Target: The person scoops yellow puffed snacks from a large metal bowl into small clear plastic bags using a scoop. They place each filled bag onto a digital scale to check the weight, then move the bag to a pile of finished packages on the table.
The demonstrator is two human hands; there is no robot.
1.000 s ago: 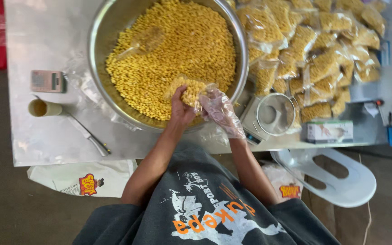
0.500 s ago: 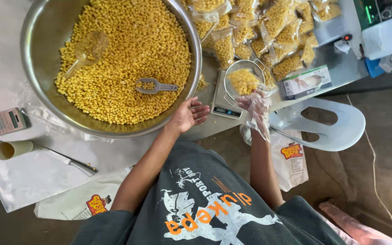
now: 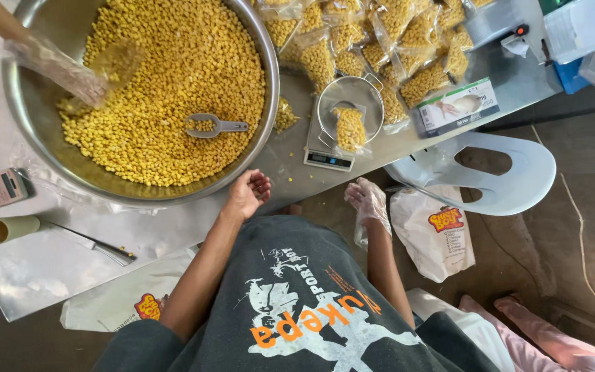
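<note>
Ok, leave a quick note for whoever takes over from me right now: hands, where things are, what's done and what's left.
Left hand: bare, empty, at the table edge below the big bowl.
Right hand: in a clear plastic glove, empty, off the table edge.
Scoop lies on the kernels in the bowl.
One filled bag sits in the small pan on the scale.
Done: a pile of filled bags behind the scale.
Left: the bowl is nearly full.
Another person's gloved hand reaches into the bowl from the far side.
</note>
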